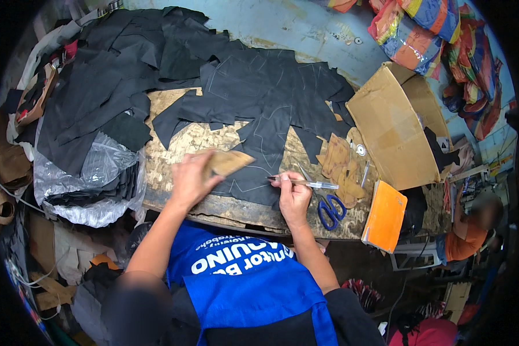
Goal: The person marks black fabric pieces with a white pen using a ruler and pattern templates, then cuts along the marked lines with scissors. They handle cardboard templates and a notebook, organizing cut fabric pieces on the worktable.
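Note:
My left hand (191, 177) is closed on the edge of a tan pattern piece (232, 162), which is blurred and tilted over the black material. In my right hand (294, 199) is a pen (322, 185), its dark tip pointing left, close to the black material (254, 183). Pale drawn outlines run across that black sheet, some of them curved and some zigzag. Beside my right hand lie scissors (331, 211) with dark blue handles, their blades partly hidden. More tan pattern pieces (338, 161) rest to the right of the black sheet.
Layered black pieces (115, 63) cover the left and far side of the worn wooden table (176, 144). A plastic bag (89, 196) of black pieces sits at left. To the right stand an open cardboard box (389, 127) and an orange notebook (384, 216). Another person (470, 236) is farther right.

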A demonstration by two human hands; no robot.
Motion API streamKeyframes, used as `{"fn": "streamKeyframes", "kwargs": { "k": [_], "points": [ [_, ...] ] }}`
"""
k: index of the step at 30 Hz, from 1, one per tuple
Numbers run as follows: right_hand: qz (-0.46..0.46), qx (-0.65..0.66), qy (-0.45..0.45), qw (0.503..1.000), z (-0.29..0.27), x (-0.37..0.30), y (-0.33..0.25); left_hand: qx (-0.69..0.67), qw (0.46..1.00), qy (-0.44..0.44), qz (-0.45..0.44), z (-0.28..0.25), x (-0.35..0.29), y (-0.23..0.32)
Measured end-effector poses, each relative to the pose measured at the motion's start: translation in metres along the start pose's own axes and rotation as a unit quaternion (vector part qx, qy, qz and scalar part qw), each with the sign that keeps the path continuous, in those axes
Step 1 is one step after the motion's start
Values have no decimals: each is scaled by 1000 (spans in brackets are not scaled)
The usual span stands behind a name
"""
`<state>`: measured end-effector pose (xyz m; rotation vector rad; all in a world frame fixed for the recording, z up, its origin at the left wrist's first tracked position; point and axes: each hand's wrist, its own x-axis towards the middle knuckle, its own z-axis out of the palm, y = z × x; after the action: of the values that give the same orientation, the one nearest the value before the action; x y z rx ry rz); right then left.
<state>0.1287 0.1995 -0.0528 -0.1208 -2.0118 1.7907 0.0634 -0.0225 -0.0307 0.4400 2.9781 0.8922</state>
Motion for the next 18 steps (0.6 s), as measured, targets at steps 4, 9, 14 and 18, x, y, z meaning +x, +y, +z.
{"fn": "streamKeyframes", "kwargs": {
  "k": [4, 9, 14, 18],
  "points": [
    [-5, -43, -51, 998, 4, -4, 11, 46, 985, 155, -67, -8, -22, -38],
    [-101, -183, -51, 977, 11, -3, 15, 87, 971, 206, -89, 3, -23, -47],
    [-89, -156, -44, 983, 9, -4, 17, 94, 966, 218, -97, 7, -17, -52],
    [-68, -125, -26, 989, 10, -5, 21, 33, 972, 221, -71, 6, -17, -54]
  ]
}}
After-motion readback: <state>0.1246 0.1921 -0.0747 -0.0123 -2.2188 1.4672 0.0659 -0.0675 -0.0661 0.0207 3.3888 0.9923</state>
